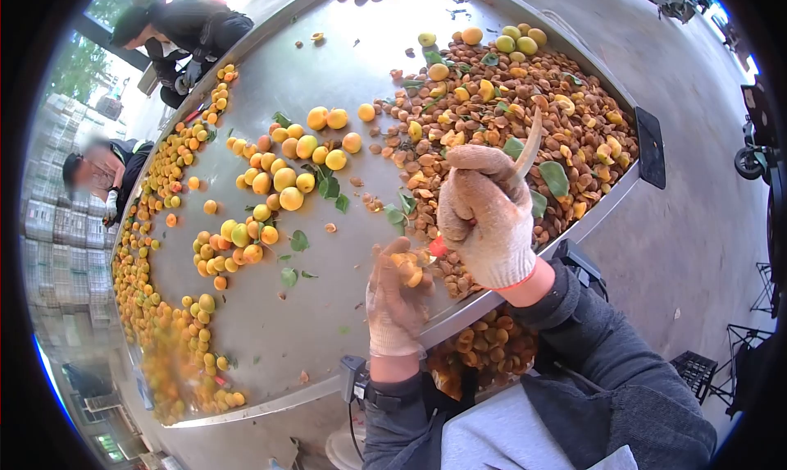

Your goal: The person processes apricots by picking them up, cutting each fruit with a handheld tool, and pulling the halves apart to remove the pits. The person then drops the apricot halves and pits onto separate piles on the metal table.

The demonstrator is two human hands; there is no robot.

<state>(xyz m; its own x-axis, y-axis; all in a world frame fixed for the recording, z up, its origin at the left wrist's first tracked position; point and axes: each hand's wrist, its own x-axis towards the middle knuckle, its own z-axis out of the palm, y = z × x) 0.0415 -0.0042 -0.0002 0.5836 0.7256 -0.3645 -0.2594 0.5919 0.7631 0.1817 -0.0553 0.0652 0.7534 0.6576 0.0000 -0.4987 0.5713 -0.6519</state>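
Note:
My left hand (393,302), in a pale stained work glove, is closed around an orange apricot (407,266) near the table's front edge; it looks partly split, though blur hides detail. My right hand (488,216), gloved too, makes a fist around a slim tool (531,144) with a curved pale end pointing up. A red part and a whitish tip show below this fist, close to the apricot. Behind my right hand spreads a heap of brown apricot stones (525,101) mixed with yellow pieces and green leaves.
Whole apricots (283,177) lie in groups on the metal table (328,248), with more along its far left side. A container of apricot halves (485,347) sits below the front edge. A dark phone-like slab (651,148) rests at the right rim. Two people work across the table.

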